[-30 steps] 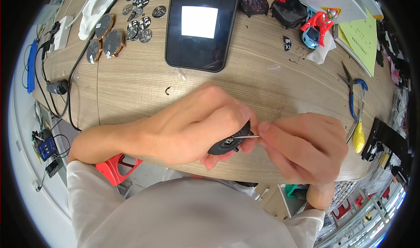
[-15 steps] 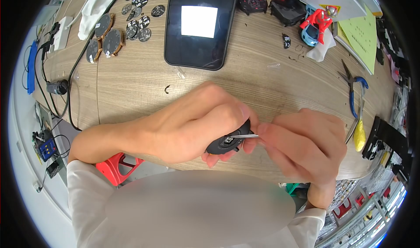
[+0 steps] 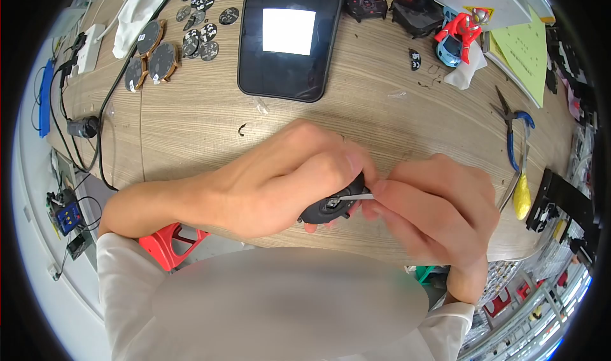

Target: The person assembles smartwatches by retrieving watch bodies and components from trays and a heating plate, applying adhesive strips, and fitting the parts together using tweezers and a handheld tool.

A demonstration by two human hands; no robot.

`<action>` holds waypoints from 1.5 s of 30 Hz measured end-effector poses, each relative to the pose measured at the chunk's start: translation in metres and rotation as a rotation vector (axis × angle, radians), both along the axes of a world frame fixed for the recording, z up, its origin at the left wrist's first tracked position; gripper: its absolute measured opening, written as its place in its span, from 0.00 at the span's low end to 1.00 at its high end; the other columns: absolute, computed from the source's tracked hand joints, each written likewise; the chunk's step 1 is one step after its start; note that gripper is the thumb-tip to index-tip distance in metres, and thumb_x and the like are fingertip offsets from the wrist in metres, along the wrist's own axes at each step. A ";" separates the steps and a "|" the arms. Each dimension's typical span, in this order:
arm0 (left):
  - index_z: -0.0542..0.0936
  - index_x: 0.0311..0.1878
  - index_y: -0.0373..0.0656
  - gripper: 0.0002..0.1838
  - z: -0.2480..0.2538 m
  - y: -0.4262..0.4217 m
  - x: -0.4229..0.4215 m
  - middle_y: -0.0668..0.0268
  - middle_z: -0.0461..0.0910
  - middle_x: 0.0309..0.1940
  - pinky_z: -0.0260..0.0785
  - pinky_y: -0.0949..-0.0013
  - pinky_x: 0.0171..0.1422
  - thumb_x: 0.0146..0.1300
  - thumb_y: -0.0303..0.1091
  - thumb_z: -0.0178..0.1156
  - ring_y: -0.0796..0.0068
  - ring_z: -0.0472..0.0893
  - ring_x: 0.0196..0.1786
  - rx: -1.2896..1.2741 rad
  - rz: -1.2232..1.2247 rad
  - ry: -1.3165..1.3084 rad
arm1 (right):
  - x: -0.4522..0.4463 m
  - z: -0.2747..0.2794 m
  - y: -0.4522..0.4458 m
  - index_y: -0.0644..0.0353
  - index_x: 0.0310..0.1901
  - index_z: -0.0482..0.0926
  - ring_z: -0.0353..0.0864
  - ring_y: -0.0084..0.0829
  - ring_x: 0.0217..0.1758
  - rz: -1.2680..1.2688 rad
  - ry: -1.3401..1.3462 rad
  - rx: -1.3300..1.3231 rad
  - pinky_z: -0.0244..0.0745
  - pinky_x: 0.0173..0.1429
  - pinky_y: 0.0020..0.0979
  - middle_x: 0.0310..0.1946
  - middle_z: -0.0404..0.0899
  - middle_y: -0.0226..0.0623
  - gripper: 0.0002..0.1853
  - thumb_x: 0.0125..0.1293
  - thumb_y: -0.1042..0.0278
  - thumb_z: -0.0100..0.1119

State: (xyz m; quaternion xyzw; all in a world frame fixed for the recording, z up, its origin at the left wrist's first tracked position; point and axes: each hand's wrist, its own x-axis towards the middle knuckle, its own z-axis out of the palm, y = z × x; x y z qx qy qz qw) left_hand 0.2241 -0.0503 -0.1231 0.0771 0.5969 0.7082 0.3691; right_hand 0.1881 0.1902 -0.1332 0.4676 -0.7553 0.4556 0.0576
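In front of my body, my left hand [image 3: 286, 183] is closed around a black watch case [image 3: 317, 213], which is tilted with an opening in its face or side showing small metal parts. My right hand [image 3: 442, 208] is closed in a pinch on thin metal tweezers [image 3: 358, 197]. Their tip reaches to the opening in the watch case; whether it grips any part there I cannot tell. The fingertips of both hands are close together at the right end of the case, and the rest of the case is hidden under my left hand.
A large phone [image 3: 286, 68] with a white square lit lies ahead. Watches [image 3: 163, 62] and several small round discs [image 3: 209, 50] are at the upper left. Pliers [image 3: 510, 129], a yellow-handled tool [image 3: 522, 195], a red figure [image 3: 463, 30] and a notepad [image 3: 522, 62] lie to the right.
My right hand has shifted slightly left and up, and the tweezers have moved a little at the opening. The watch case stays in my left hand, which is nearly still.
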 end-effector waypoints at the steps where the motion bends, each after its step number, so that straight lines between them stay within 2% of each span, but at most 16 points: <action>1: 0.82 0.42 0.26 0.34 0.001 0.000 0.000 0.54 0.83 0.34 0.76 0.69 0.31 0.77 0.53 0.39 0.70 0.81 0.27 -0.005 -0.007 -0.047 | -0.001 0.001 0.001 0.58 0.45 0.89 0.82 0.29 0.25 0.015 0.003 0.004 0.71 0.27 0.26 0.32 0.86 0.33 0.18 0.49 0.73 0.79; 8: 0.82 0.43 0.28 0.33 0.001 0.000 0.000 0.57 0.84 0.28 0.76 0.70 0.31 0.78 0.52 0.39 0.73 0.82 0.26 0.000 0.036 -0.040 | -0.007 0.012 0.000 0.58 0.46 0.88 0.84 0.31 0.28 0.029 0.059 0.153 0.74 0.28 0.29 0.35 0.86 0.36 0.20 0.48 0.75 0.81; 11: 0.82 0.43 0.28 0.33 0.000 0.001 0.001 0.58 0.84 0.27 0.76 0.70 0.31 0.78 0.53 0.39 0.73 0.82 0.25 -0.006 0.071 -0.037 | -0.001 0.004 -0.003 0.58 0.45 0.89 0.84 0.30 0.31 -0.028 -0.033 0.028 0.73 0.28 0.28 0.37 0.86 0.37 0.18 0.50 0.77 0.79; 14: 0.82 0.43 0.28 0.34 0.002 0.001 0.000 0.58 0.84 0.27 0.76 0.69 0.31 0.78 0.54 0.39 0.72 0.82 0.25 -0.019 0.055 -0.058 | -0.002 0.004 0.002 0.57 0.44 0.89 0.85 0.30 0.33 -0.009 -0.048 0.033 0.72 0.28 0.27 0.37 0.86 0.38 0.17 0.51 0.79 0.79; 21: 0.83 0.44 0.28 0.35 0.000 0.002 0.001 0.58 0.83 0.26 0.75 0.69 0.31 0.79 0.56 0.40 0.73 0.82 0.24 -0.003 0.070 -0.056 | -0.005 0.010 -0.001 0.56 0.46 0.90 0.81 0.27 0.28 -0.005 -0.022 0.077 0.69 0.27 0.25 0.37 0.86 0.36 0.20 0.49 0.79 0.81; 26: 0.83 0.45 0.28 0.36 0.003 0.002 0.000 0.58 0.84 0.26 0.75 0.69 0.31 0.78 0.57 0.39 0.73 0.82 0.24 -0.043 0.058 -0.058 | -0.001 0.007 0.001 0.55 0.46 0.91 0.81 0.24 0.30 -0.012 -0.044 0.078 0.68 0.26 0.25 0.35 0.85 0.34 0.20 0.49 0.78 0.80; 32: 0.83 0.47 0.28 0.37 0.003 0.004 0.001 0.58 0.84 0.27 0.75 0.70 0.31 0.78 0.58 0.39 0.73 0.82 0.25 -0.036 0.087 -0.056 | -0.006 0.008 -0.001 0.54 0.46 0.91 0.80 0.28 0.27 0.002 0.091 0.119 0.69 0.26 0.27 0.33 0.86 0.33 0.22 0.46 0.78 0.81; 35: 0.83 0.47 0.28 0.37 0.006 0.004 0.000 0.58 0.84 0.27 0.75 0.70 0.31 0.78 0.57 0.39 0.73 0.82 0.25 -0.051 0.092 -0.078 | 0.000 0.007 -0.003 0.57 0.47 0.90 0.81 0.30 0.27 -0.013 0.040 0.059 0.70 0.26 0.28 0.34 0.86 0.34 0.21 0.47 0.79 0.80; 45: 0.82 0.48 0.29 0.37 0.007 0.005 0.001 0.57 0.83 0.28 0.75 0.69 0.30 0.77 0.58 0.38 0.72 0.81 0.25 -0.039 0.129 -0.124 | 0.000 0.017 -0.006 0.56 0.45 0.92 0.82 0.28 0.30 -0.043 0.060 0.127 0.70 0.28 0.26 0.36 0.85 0.35 0.20 0.47 0.80 0.80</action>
